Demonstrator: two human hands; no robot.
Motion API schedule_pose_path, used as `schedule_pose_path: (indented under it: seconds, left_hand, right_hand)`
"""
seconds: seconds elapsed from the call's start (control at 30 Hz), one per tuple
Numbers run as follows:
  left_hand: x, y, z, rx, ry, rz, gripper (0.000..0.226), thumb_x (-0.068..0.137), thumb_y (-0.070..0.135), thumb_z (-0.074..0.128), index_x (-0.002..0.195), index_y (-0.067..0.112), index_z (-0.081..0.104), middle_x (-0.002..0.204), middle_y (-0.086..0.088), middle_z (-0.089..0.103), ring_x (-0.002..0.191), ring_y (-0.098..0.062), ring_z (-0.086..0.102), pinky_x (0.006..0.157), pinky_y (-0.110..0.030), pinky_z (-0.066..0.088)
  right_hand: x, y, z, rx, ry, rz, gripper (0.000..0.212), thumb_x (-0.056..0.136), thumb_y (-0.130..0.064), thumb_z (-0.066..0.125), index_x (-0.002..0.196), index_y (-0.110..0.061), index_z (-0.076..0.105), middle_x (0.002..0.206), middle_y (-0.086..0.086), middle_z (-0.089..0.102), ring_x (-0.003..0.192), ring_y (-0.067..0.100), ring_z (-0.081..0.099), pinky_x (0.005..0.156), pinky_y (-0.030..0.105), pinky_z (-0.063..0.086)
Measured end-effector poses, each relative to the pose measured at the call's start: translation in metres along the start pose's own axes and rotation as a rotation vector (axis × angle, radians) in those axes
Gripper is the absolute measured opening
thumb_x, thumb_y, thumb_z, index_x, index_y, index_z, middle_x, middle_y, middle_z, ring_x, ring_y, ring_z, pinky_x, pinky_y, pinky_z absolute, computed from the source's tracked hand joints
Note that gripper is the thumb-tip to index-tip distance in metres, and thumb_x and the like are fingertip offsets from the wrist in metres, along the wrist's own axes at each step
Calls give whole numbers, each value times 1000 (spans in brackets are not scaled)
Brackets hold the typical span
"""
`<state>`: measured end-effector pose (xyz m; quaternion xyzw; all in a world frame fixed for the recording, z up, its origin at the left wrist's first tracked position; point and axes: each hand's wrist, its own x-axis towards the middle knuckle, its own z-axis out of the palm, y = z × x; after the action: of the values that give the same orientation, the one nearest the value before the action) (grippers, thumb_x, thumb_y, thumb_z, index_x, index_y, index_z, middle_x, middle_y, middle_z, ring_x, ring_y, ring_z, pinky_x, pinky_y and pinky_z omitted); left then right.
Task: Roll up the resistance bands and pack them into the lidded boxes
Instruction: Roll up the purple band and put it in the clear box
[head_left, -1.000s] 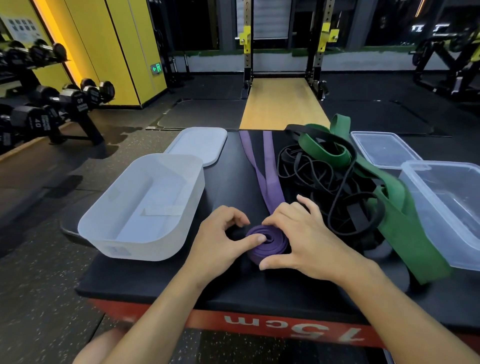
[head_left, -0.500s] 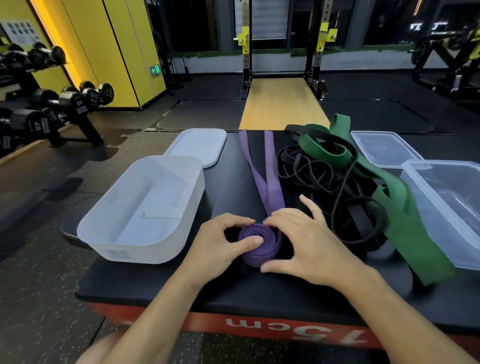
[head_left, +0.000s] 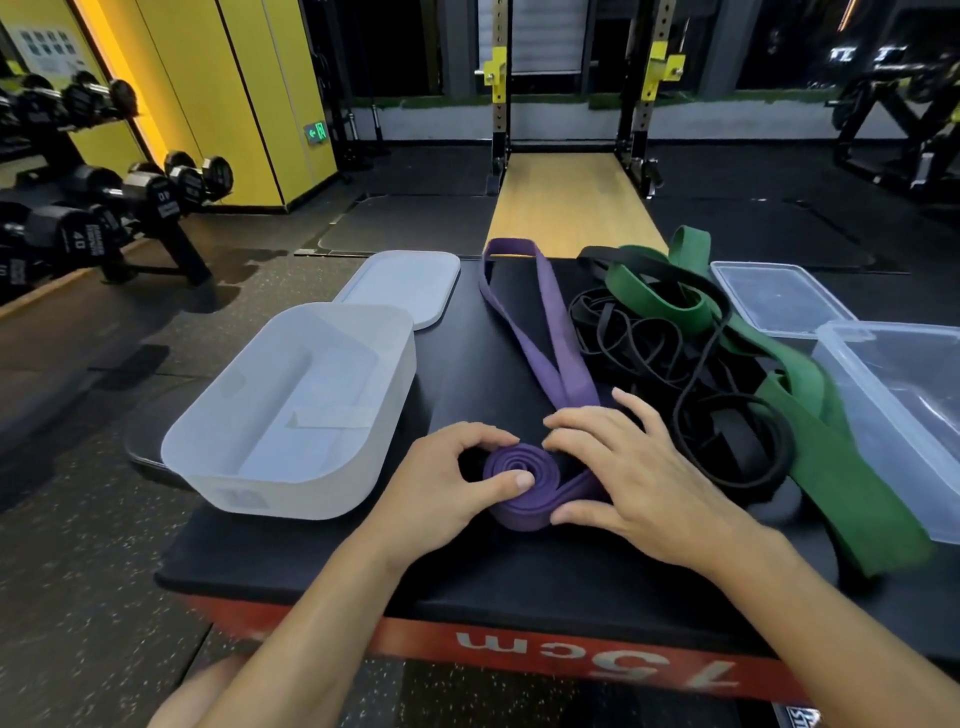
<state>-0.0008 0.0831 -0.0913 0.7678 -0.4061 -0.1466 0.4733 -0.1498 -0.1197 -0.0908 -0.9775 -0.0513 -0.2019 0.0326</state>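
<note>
Far left: dumbbell rack (head_left: 130, 192) on the gym floor. On the black-topped jump box (head_left: 519, 577), red front marked 75cm, left side: open white box (head_left: 291, 415), nothing in it, with its white lid (head_left: 400, 286) lying flat just behind it.

Centre: purple band (head_left: 524, 478), partly rolled into a coil near the front edge. The unrolled tail runs away to the far edge of the top.

Left hand (head_left: 447, 483) grips the coil, thumb on the spiral face, fingers curled over its far side. Right hand (head_left: 639, 478) holds the coil's right side, index finger bent on top, thumb against the outer wrap. The 2 hands are close together, both clamped on the coil.

Right of them: tangle of black bands (head_left: 675, 364) with a green band (head_left: 810, 395) lying across it. Far right: clear lid (head_left: 779, 299), and nearer the camera an open clear box (head_left: 904, 415).
</note>
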Motion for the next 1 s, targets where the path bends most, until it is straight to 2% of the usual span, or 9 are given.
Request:
schedule_pose_path:
  seconds: [0.17,0.27,0.33,0.4,0.5,0.63,0.8,0.9,1.0]
  left_hand:
    - [-5,6,1,47,-3,-14,33,85,44,83,115,36,72,110,22,72,108,6,64,96,-17,48]
    - [-10,7,2,118,28,-12,36,85,49,80,117,37,68,112,22,66,111,9,57,91,-6,42]
    - [-12,7,2,172,53,-10,32,83,55,78,109,40,67,107,21,64,108,5,56,90,-11,42]
    - [-12,8,0,186,50,-20,26,84,57,78,102,42,67,101,20,65,105,2,56,89,-19,44]
    - [-11,11,0,173,35,-15,23,85,60,74,99,42,71,98,17,67,103,0,57,93,-27,46]
    - [-17,14,0,180,19,12,47,75,78,66,108,45,69,101,20,65,104,1,58,96,-28,47]
    - [-25,16,-1,60,-44,0,60,70,56,90,122,51,61,115,27,53,113,1,61,98,-16,46]
    - [-28,22,1,-6,-28,-26,61,70,50,92,123,53,61,118,25,51,106,-8,69,97,-23,52]
    - [-28,34,8,-16,14,-67,54,74,51,90,121,50,63,117,24,52,100,-6,70,89,-15,52]
  right_hand:
    - [-15,-14,0,-86,272,-124,21,96,-39,68,102,-20,73,115,0,63,105,24,58,104,48,42]
    - [-18,-20,1,-95,289,-59,17,96,-35,70,102,-20,76,116,-6,68,99,25,61,89,42,48]
    - [-18,-23,2,-42,262,-7,18,96,-35,69,107,-21,73,116,-8,68,92,23,62,78,41,51]
    - [-16,-26,2,66,199,80,30,96,-35,68,123,-23,64,121,-12,64,95,16,64,82,35,56]
    - [-11,-29,-2,193,27,210,70,94,-33,70,155,-33,37,137,-20,53,110,2,54,94,14,41]
    - [-5,-32,-4,328,-160,190,77,103,-26,60,163,-39,12,157,-26,28,141,-5,34,118,19,30]
    - [1,-29,-12,441,-266,220,78,103,-23,59,163,-40,11,143,-30,20,125,0,46,110,28,41]
    - [1,-28,-15,467,-281,241,80,102,-23,61,163,-38,11,140,-27,21,122,1,47,109,29,42]
    - [1,-29,-17,441,-266,268,78,102,-29,62,163,-37,13,139,-26,23,114,3,52,104,31,46]
